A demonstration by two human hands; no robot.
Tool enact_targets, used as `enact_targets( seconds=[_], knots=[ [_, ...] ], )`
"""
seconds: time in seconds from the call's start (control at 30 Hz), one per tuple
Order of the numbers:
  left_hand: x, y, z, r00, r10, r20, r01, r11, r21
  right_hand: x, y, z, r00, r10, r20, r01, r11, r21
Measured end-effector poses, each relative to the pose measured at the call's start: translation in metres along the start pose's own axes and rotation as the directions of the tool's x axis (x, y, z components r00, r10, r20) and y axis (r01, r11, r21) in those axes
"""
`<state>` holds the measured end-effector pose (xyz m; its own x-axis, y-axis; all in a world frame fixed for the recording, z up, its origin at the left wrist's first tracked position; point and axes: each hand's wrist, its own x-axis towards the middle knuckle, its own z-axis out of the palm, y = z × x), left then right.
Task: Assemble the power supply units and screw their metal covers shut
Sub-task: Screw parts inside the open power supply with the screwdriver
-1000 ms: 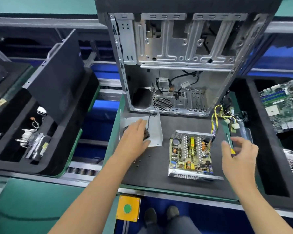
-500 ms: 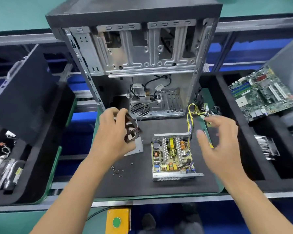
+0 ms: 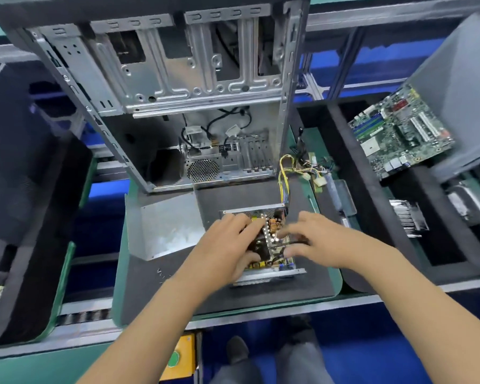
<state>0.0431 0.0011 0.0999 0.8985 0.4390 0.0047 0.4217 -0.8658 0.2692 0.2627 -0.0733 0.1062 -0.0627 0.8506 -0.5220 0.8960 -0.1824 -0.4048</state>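
The open power supply unit [image 3: 272,268] sits on the black mat, its circuit board exposed. My left hand [image 3: 225,250] holds a small black fan [image 3: 258,245] down over the board. My right hand [image 3: 316,239] reaches in from the right, its fingertips at the fan and pinching a thin black wire [image 3: 298,241]; motion blur hides the detail. The bent metal cover [image 3: 164,225] lies flat to the left of the unit. Yellow and black cables [image 3: 284,173] run from the unit's far right corner.
An open computer case [image 3: 191,92] stands right behind the unit. Several loose screws [image 3: 161,273] lie on the mat [image 3: 261,295] in front of the cover. A motherboard [image 3: 399,134] rests in the tray at right. A yellow button box [image 3: 178,358] hangs below the table edge.
My left hand picked the fan up off the cover and carried it right onto the power supply. My right hand moved left from beside the unit to the fan.
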Motion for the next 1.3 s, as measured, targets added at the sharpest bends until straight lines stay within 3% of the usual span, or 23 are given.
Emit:
enact_targets(
  seconds=[0.2,0.3,0.43,0.57,0.67,0.8,1.13,1.23,1.3],
  knots=[
    [-0.007,-0.001,0.017,0.996,0.044,0.079,-0.044,0.999,0.001,0.001,0.016,0.024,0.996,0.066,0.054,-0.071,0.993,0.096],
    [-0.01,0.0,0.028,0.987,0.027,0.161,-0.032,0.999,0.031,-0.001,0.023,0.031,0.996,0.078,0.037,-0.083,0.985,0.149],
    [-0.015,0.003,0.04,0.976,-0.021,0.219,0.012,0.999,0.041,-0.004,0.035,0.035,0.99,0.074,0.122,-0.096,0.977,0.189],
    [-0.018,0.0,0.049,0.946,-0.071,0.315,0.083,0.996,-0.026,-0.001,0.037,0.039,0.996,0.08,0.04,-0.086,0.982,0.167],
    [-0.013,-0.004,0.053,0.945,-0.103,0.311,0.166,0.969,-0.184,-0.001,0.033,0.036,0.995,0.097,-0.004,-0.097,0.992,0.079],
    [-0.009,-0.007,0.053,0.954,-0.151,0.26,0.228,0.928,-0.296,-0.005,0.027,0.029,0.993,0.115,0.008,-0.114,0.966,0.232],
    [-0.003,-0.008,0.052,0.906,-0.27,0.325,0.379,0.86,-0.341,-0.005,0.031,0.033,0.993,0.091,0.073,-0.103,0.979,0.175],
    [-0.008,-0.003,0.054,0.93,-0.21,0.302,0.307,0.896,-0.322,-0.001,0.036,0.039,0.992,0.11,0.053,-0.121,0.951,0.283],
    [-0.013,-0.001,0.055,0.932,-0.189,0.311,0.286,0.908,-0.307,0.004,0.036,0.043,0.984,0.156,0.08,-0.176,0.865,0.471]
  ],
)
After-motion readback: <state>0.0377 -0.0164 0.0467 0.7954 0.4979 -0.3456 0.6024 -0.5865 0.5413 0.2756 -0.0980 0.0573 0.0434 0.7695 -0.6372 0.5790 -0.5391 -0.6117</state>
